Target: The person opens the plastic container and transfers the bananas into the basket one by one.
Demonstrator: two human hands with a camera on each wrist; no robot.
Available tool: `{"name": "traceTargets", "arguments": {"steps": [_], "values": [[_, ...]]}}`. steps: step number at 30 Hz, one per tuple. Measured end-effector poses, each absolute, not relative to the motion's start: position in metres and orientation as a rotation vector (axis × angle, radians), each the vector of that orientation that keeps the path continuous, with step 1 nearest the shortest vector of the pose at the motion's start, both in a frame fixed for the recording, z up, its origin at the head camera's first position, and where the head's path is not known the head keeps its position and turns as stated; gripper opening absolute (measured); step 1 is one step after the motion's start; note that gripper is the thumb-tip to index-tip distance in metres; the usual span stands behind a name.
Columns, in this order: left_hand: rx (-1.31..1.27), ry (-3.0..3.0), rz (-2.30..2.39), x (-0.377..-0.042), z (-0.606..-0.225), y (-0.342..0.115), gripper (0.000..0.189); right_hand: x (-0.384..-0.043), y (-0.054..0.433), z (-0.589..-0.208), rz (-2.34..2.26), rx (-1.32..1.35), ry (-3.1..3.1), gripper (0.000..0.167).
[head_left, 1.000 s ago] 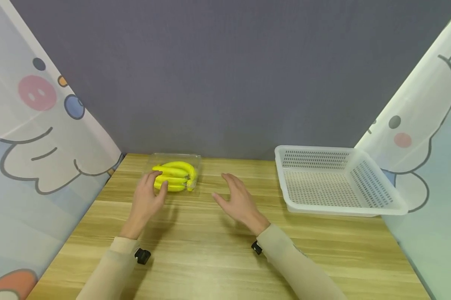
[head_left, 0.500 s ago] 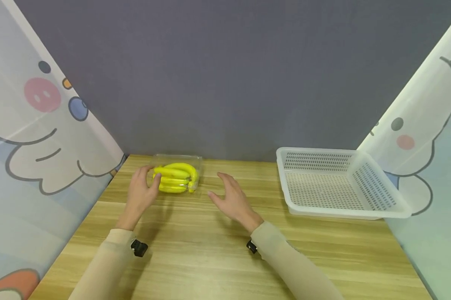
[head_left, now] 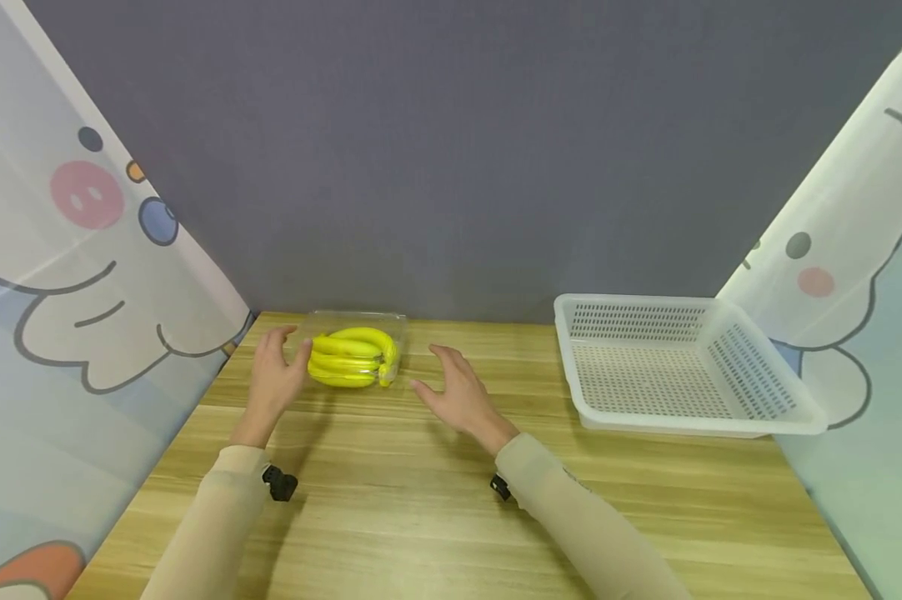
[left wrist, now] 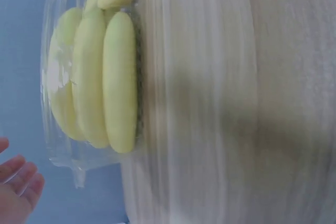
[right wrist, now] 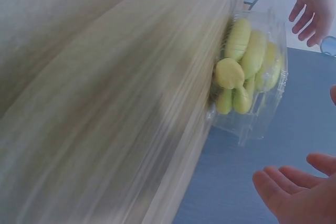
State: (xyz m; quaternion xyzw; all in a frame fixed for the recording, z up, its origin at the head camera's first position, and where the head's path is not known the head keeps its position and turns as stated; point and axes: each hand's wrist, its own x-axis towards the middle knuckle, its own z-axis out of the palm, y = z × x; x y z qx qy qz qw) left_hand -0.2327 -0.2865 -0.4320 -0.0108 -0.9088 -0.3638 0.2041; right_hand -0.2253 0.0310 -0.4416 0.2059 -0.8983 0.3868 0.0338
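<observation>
A bunch of yellow bananas (head_left: pixel 346 358) lies inside a clear plastic box (head_left: pixel 402 332) toward the back left of the table. In the left wrist view the bananas (left wrist: pixel 90 77) show through the box's transparent wall. Just left of the box hovers my left hand (head_left: pixel 273 379), fingers spread and holding nothing. On the other side, my right hand (head_left: pixel 462 396) is held a little apart from the box, thumb and fingers parted, with nothing in it. The right wrist view has the box (right wrist: pixel 254 124) between both hands, and a gap shows beside my right hand (right wrist: pixel 296 190).
A white perforated plastic basket (head_left: pixel 649 379) stands at the back right of the wooden table (head_left: pixel 421 500). A dark grey panel (head_left: pixel 451 167) rises along the back edge. Cartoon-printed sheets (head_left: pixel 68 333) flank both sides.
My left hand has drawn back from over the bananas to the left side of the box. The right hand has shifted slightly left, closer to the box. Box and basket stay in place.
</observation>
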Motion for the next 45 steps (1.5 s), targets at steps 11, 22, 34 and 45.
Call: {"name": "traceTargets", "arguments": {"steps": [11, 22, 34, 45], "values": [[0.034, -2.586, -1.171, -0.241, -0.446, -0.299, 0.069, -0.237, 0.022, -0.440, 1.361, 0.541, -2.754, 0.075], [0.044, -2.564, -1.391, -0.244, -0.453, -0.312, 0.075, -0.253, 0.006, -0.445, 1.510, 0.495, -2.743, 0.075], [0.166, -2.534, -1.780, -0.242, -0.467, -0.315, 0.076, -0.253, -0.010, -0.454, 1.664, 0.446, -2.735, 0.072], [0.127, -2.537, -1.985, -0.239, -0.469, -0.321, 0.083, -0.252, -0.021, -0.459, 1.720, 0.459, -2.739, 0.073]]}}
